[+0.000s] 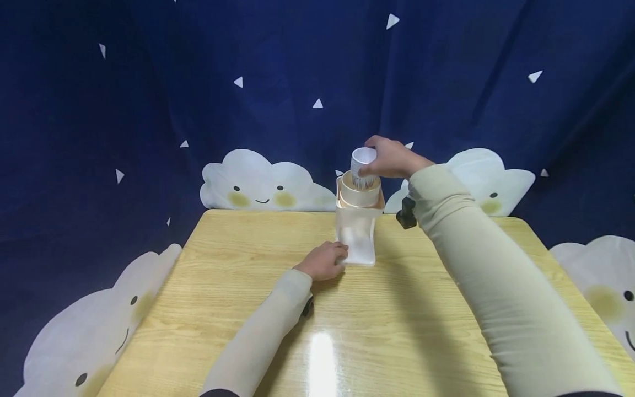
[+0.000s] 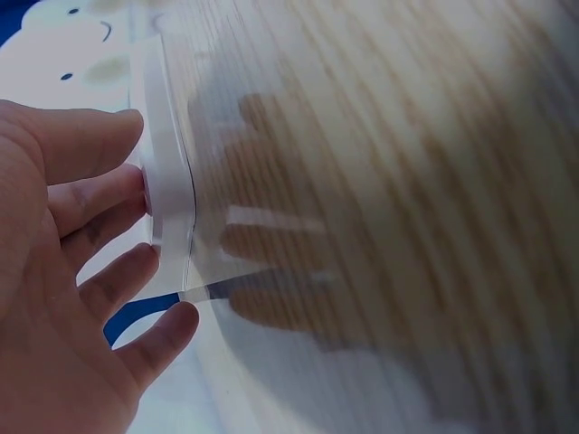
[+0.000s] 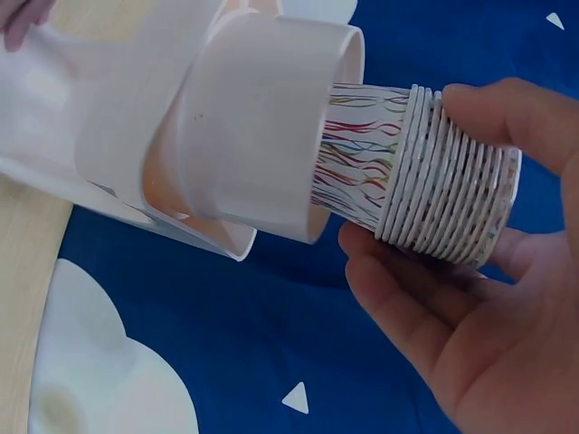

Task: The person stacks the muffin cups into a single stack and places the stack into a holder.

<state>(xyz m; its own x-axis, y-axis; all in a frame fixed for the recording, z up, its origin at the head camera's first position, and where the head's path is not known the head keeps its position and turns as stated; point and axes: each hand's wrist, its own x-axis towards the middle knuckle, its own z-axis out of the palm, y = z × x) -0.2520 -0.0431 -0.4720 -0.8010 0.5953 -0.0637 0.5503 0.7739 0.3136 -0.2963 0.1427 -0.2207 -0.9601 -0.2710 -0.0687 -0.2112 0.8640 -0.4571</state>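
Note:
In the head view my right hand (image 1: 394, 158) holds a stack of paper cups (image 1: 361, 163) over a cream plastic cup dispenser (image 1: 358, 199). The right wrist view shows the stack's ribbed rims (image 3: 452, 176) between my thumb and fingers. Its narrower end, printed with coloured wavy lines, reaches into the mouth of the dispenser's round tube (image 3: 258, 127). My left hand (image 1: 324, 261) lies at the left side of the dispenser's base. Fingertips touch or nearly touch the base's white edge (image 2: 167, 181) in the left wrist view, loosely bent and spread.
The dispenser stands near the far edge of a wooden table (image 1: 248, 242). Behind it hangs a dark blue curtain (image 1: 278, 49) with white triangles and smiling clouds (image 1: 258, 182). A bright light reflection (image 1: 322, 364) lies on the tabletop between my arms.

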